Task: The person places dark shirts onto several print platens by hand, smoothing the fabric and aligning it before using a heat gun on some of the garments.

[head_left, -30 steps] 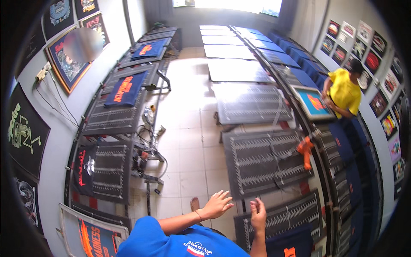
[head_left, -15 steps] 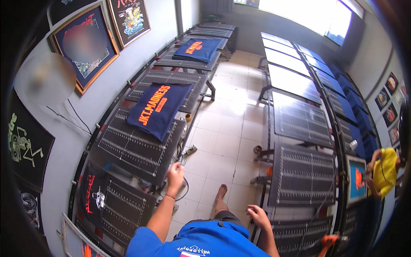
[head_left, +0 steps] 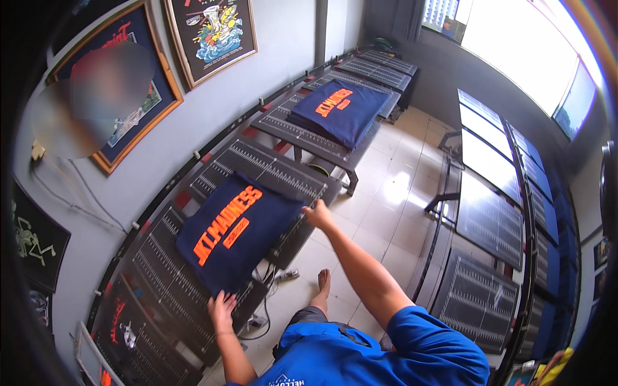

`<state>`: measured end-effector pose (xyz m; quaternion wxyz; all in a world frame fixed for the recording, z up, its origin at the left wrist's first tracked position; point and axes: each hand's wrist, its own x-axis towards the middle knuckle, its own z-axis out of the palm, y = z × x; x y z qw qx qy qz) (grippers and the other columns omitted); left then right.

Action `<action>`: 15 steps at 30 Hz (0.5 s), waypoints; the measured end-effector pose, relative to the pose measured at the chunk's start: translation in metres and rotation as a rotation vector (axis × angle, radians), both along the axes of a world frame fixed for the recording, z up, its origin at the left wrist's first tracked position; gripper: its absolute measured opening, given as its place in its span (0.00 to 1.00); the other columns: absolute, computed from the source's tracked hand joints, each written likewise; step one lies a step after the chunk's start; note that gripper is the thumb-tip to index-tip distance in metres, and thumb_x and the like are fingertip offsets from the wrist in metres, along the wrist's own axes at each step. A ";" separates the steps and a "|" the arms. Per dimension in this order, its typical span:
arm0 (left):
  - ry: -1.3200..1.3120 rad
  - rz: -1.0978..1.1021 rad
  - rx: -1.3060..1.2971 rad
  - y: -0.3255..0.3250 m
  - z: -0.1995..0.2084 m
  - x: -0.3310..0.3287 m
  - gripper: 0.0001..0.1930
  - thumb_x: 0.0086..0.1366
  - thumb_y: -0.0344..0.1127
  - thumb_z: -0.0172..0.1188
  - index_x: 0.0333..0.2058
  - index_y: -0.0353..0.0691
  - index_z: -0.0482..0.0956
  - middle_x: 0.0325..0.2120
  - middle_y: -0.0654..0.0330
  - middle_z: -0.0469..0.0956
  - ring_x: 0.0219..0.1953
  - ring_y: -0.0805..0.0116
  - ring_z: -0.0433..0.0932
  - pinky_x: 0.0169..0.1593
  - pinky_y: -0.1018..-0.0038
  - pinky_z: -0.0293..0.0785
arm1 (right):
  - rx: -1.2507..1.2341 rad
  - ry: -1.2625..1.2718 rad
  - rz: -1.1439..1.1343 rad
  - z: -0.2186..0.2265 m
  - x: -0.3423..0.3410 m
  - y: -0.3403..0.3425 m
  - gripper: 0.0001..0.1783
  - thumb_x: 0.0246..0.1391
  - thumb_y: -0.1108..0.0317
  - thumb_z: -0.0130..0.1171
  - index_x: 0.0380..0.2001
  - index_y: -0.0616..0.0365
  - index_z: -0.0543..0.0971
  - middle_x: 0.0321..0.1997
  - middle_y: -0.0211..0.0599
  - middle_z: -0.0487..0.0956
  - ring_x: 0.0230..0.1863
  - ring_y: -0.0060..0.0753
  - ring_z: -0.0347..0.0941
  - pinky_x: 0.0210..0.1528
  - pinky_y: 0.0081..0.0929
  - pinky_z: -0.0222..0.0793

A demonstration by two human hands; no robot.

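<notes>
A navy T-shirt with an orange print lies across two neighbouring dark printing boards on the left. My left hand touches its near corner, with the fingers stretched out and apart. At the shirt's right corner, my right hand is closed on the fabric edge, the thumb uppermost. Both arms reach left over the board edges. Beyond it, on another board, lies a stack of navy T-shirts, its top one bearing a similar orange print.
Ruled printing boards run along the left wall, and a second row stands to the right. A tiled aisle lies between. Cables and a power strip sit beside the left row. A yellow sleeve shows at lower right.
My view has swung left and closer to the left row. My left hand has come to the shirt's near corner. My right hand has crossed from the right to the shirt's right corner.
</notes>
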<state>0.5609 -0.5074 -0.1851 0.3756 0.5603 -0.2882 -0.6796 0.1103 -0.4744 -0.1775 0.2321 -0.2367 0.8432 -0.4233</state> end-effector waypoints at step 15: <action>-0.286 0.481 -1.008 -0.084 0.249 -0.189 0.14 0.67 0.30 0.50 0.49 0.29 0.73 0.50 0.51 0.70 0.51 0.64 0.71 0.55 0.70 0.66 | -0.478 -0.862 0.417 0.213 -0.275 -0.054 0.09 0.57 0.69 0.57 0.40 0.54 0.71 0.30 0.27 0.71 0.28 0.21 0.72 0.31 0.19 0.72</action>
